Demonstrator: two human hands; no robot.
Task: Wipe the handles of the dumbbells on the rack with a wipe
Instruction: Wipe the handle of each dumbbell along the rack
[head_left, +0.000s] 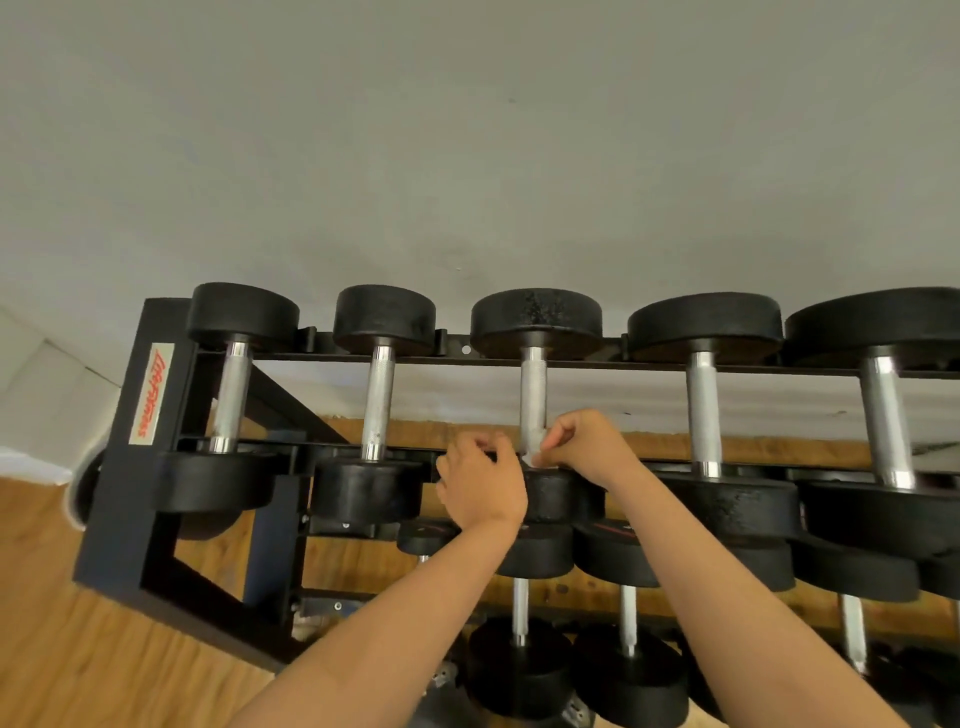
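Observation:
A black rack holds a top row of several black dumbbells with silver handles. Both hands are at the near end of the third dumbbell's handle. My right hand pinches a small white wipe against the handle's lower end. My left hand is curled just left of it, fingertips at the wipe's edge; whether it grips the wipe is unclear. Most of the wipe is hidden by the fingers. The other handles stand bare.
A lower tier carries more dumbbells beneath my forearms. A grey wall rises behind the rack. Wooden floor lies to the left of the rack's end frame, which bears a red-lettered label.

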